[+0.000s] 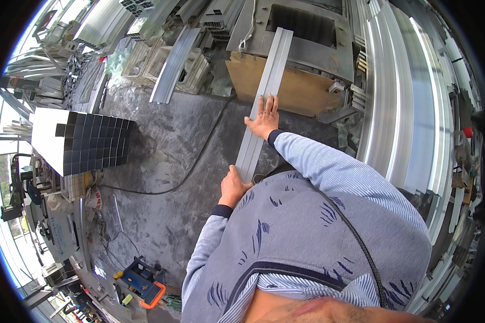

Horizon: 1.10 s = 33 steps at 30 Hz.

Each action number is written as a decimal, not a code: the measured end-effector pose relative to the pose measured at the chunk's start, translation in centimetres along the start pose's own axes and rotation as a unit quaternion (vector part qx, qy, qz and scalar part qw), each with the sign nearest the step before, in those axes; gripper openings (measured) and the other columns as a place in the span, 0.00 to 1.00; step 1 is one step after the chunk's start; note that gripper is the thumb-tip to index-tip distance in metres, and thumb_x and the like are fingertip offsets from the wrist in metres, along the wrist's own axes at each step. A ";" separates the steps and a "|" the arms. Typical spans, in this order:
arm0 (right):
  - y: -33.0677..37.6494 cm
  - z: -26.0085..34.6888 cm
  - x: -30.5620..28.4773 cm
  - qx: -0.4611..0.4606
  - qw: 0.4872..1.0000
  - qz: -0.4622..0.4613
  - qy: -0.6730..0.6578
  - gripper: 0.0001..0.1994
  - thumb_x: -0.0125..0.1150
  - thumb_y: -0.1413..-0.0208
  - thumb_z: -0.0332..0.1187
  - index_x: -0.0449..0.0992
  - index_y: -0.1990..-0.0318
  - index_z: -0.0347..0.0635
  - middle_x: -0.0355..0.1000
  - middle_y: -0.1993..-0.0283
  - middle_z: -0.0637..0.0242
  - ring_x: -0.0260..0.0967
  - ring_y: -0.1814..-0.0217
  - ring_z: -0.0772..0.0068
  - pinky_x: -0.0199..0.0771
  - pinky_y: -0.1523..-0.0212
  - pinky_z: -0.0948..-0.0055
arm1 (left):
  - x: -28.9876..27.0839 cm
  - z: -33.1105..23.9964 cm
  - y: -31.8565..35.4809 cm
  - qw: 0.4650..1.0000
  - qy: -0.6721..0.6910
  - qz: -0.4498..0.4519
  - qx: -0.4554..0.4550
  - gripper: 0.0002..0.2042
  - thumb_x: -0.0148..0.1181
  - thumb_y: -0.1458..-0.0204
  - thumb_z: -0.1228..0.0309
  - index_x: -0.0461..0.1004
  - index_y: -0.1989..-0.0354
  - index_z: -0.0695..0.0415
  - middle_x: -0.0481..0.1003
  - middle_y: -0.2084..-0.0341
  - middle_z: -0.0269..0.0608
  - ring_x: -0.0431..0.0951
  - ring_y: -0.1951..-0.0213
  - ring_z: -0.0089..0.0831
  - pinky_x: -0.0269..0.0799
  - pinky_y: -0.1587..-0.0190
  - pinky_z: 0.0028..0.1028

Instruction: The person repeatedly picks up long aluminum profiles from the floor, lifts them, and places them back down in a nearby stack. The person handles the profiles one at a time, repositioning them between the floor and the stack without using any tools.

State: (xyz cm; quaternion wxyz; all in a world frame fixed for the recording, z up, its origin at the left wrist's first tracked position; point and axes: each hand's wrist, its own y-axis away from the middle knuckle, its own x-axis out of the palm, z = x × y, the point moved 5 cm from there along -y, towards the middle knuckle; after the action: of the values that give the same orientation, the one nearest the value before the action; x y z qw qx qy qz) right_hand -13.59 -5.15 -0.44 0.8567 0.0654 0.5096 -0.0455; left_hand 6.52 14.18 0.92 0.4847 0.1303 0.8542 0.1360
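A long pale aluminium profile (269, 81) runs from my waist up to a wooden block (302, 89) on a grey metal machine table (307, 48). My left hand (233, 187) grips the near end of the profile at its left edge. Farther along, my right hand (264, 118) lies flat on top of it, fingers spread, pressing on the strip.
A stack of square metal tubes (83, 142) stands at the left. Long aluminium profiles (404, 107) fill racks at the right and back. A black cable (188, 172) crosses the grey floor. A blue and orange tool case (143, 280) sits at the lower left.
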 end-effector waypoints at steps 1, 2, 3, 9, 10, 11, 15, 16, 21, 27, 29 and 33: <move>0.6 0.2 0.0 -0.005 1.000 0.005 0.003 0.56 0.75 0.47 0.57 0.53 0.17 0.39 0.41 0.14 0.41 0.30 0.09 0.32 0.49 0.14 0.42 | -0.3 0.3 0.7 1.000 0.004 -0.003 0.011 0.38 0.82 0.57 0.54 0.65 0.50 0.67 0.84 0.59 0.68 0.86 0.54 0.66 0.83 0.51 0.53; 0.9 0.2 0.0 -0.010 1.000 0.009 0.007 0.57 0.76 0.48 0.56 0.53 0.17 0.39 0.41 0.14 0.41 0.30 0.09 0.31 0.49 0.14 0.43 | -0.7 0.4 1.2 1.000 0.008 -0.006 0.023 0.37 0.83 0.57 0.55 0.65 0.50 0.67 0.84 0.59 0.68 0.86 0.54 0.66 0.83 0.51 0.53; 1.3 0.2 -0.2 -0.027 1.000 0.004 -0.007 0.56 0.76 0.49 0.55 0.54 0.18 0.38 0.43 0.15 0.40 0.33 0.10 0.32 0.49 0.14 0.43 | -1.0 0.7 1.8 1.000 0.004 -0.008 0.022 0.37 0.82 0.57 0.56 0.65 0.50 0.67 0.84 0.59 0.68 0.86 0.54 0.66 0.83 0.51 0.54; 3.5 -4.3 -1.0 0.089 0.963 -0.081 -0.241 0.50 0.78 0.52 0.44 0.59 0.23 0.35 0.68 0.28 0.42 0.64 0.22 0.41 0.67 0.22 0.44 | -3.0 1.1 3.9 1.000 0.005 -0.013 0.024 0.36 0.82 0.55 0.56 0.65 0.49 0.65 0.83 0.57 0.67 0.86 0.53 0.66 0.82 0.50 0.55; 4.2 -5.4 1.0 0.203 0.873 0.064 -0.439 0.43 0.78 0.46 0.38 0.64 0.26 0.34 0.77 0.35 0.46 0.76 0.32 0.44 0.74 0.27 0.43 | -3.2 1.0 4.1 1.000 0.013 -0.007 0.027 0.37 0.82 0.54 0.55 0.65 0.48 0.65 0.83 0.56 0.67 0.86 0.52 0.66 0.82 0.49 0.55; 5.4 -5.0 2.6 0.237 0.789 0.168 -0.541 0.39 0.77 0.44 0.37 0.66 0.27 0.33 0.78 0.36 0.47 0.78 0.34 0.45 0.76 0.29 0.42 | -3.2 1.0 4.2 0.999 0.022 -0.001 0.030 0.37 0.82 0.53 0.54 0.65 0.48 0.65 0.83 0.56 0.68 0.86 0.52 0.66 0.82 0.49 0.55; 8.7 -3.0 5.5 0.286 0.574 0.324 -0.696 0.31 0.76 0.39 0.34 0.73 0.32 0.30 0.80 0.37 0.43 0.79 0.34 0.43 0.76 0.28 0.41 | -2.8 2.4 4.0 0.996 0.082 0.036 -0.002 0.34 0.74 0.42 0.53 0.70 0.38 0.67 0.84 0.51 0.69 0.85 0.48 0.66 0.82 0.47 0.53; 9.2 -3.0 5.8 0.292 0.580 0.310 -0.695 0.30 0.76 0.38 0.33 0.74 0.33 0.29 0.80 0.37 0.41 0.78 0.32 0.42 0.74 0.26 0.40 | -2.6 3.4 3.8 0.992 0.118 0.051 -0.017 0.33 0.71 0.39 0.53 0.72 0.36 0.67 0.84 0.49 0.69 0.85 0.47 0.65 0.81 0.46 0.52; 9.2 -2.8 5.0 0.299 0.652 0.230 -0.658 0.24 0.76 0.36 0.32 0.79 0.39 0.24 0.83 0.41 0.44 0.82 0.39 0.47 0.82 0.33 0.46 | -2.0 7.3 2.9 0.925 0.363 0.102 -0.041 0.21 0.63 0.28 0.63 0.80 0.34 0.66 0.87 0.47 0.47 0.85 0.46 0.32 0.78 0.40 0.33; 9.4 -1.0 3.5 0.257 0.721 0.198 -0.612 0.26 0.77 0.37 0.34 0.78 0.38 0.23 0.83 0.43 0.43 0.85 0.44 0.49 0.86 0.40 0.55 | -1.9 7.3 3.6 0.835 0.531 0.103 -0.104 0.20 0.69 0.31 0.66 0.78 0.37 0.63 0.84 0.50 0.40 0.84 0.52 0.29 0.80 0.46 0.33; 9.5 -1.2 3.7 0.251 0.737 0.195 -0.596 0.26 0.77 0.36 0.34 0.77 0.38 0.22 0.83 0.43 0.43 0.84 0.44 0.49 0.85 0.40 0.55 | -1.5 6.7 3.9 0.787 0.589 0.137 -0.124 0.21 0.72 0.33 0.63 0.79 0.38 0.63 0.84 0.52 0.38 0.84 0.54 0.29 0.81 0.48 0.33; 9.4 -2.0 4.9 0.237 0.738 0.203 -0.598 0.29 0.75 0.36 0.35 0.72 0.36 0.22 0.80 0.39 0.41 0.82 0.39 0.48 0.84 0.38 0.53 | -0.7 6.6 3.7 0.831 0.477 0.247 -0.146 0.28 0.75 0.36 0.58 0.78 0.34 0.63 0.85 0.47 0.46 0.84 0.47 0.34 0.78 0.42 0.35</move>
State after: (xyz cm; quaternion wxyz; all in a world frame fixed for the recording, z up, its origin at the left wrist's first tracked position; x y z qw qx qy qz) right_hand -11.62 4.39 -5.11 0.9309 0.3275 -0.1606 -0.0192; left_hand 12.95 18.02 -0.48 -0.0194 0.1837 0.8888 0.4194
